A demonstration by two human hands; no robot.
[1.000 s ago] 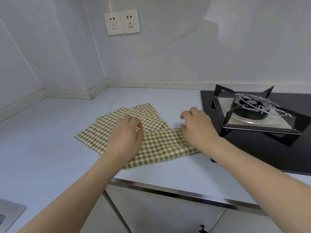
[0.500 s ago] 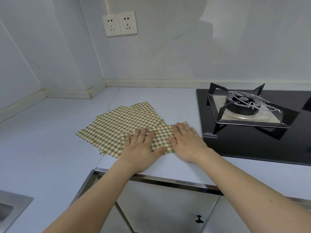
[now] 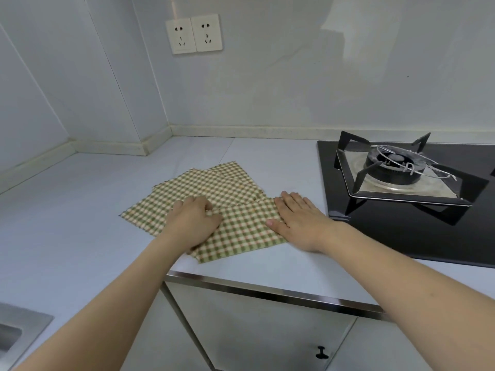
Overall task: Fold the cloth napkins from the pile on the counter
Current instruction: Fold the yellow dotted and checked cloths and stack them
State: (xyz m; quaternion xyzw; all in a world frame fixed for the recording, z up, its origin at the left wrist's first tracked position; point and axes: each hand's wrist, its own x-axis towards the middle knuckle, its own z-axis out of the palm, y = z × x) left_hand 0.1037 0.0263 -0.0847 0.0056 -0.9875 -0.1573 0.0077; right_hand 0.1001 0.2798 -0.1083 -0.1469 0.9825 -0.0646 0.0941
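Note:
A pile of green-and-cream checked napkins (image 3: 206,187) lies spread on the white counter (image 3: 80,223). On its near right part lies one folded napkin (image 3: 246,231), a long strip reaching toward the counter's front edge. My left hand (image 3: 191,223) rests on the strip's left end with fingers curled, pinching the cloth. My right hand (image 3: 297,216) lies flat with straight fingers and presses the strip's right end, close to the hob.
A black glass hob (image 3: 401,228) with a gas burner and pan support (image 3: 393,170) sits right of the napkins. A steel sink corner (image 3: 16,333) shows at bottom left. Two wall sockets (image 3: 194,33) are above. Cabinet doors (image 3: 267,333) lie below the counter's metal-trimmed edge.
Both hands lay flat side by side on the folded napkin half a second ago. They have since spread apart. The left hand's fingers have curled onto the cloth, and the right hand slid right.

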